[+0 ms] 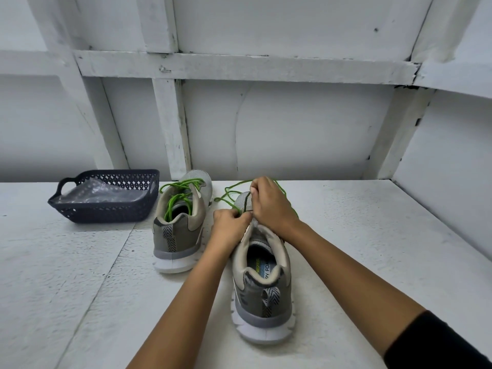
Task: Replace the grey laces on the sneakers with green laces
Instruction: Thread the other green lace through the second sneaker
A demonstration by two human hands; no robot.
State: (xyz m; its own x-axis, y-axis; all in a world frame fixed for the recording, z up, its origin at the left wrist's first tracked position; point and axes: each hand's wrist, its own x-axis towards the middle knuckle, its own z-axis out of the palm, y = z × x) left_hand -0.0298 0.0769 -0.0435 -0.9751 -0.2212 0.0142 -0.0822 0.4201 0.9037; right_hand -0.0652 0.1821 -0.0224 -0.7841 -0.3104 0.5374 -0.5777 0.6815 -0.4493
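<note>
The shoe [262, 283] under the fingers stands on the desk [372, 235], its long way front to back, toe pointing away. The curled fingers of the left hand [229, 227] and right hand [269, 206] pinch its green lace [229, 194]. Left of the fingers, past the second shoe [181, 222], a basket [106, 209] holds a clear bag [103, 194].

Letters inside one shoe
Lower middle: the sneaker [255, 296] has "DY FOA" printed on its insole [260, 263]; the rest is hidden.

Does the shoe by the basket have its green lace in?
In. Green lace crosses the sneaker and hangs loose into its opening.
</note>
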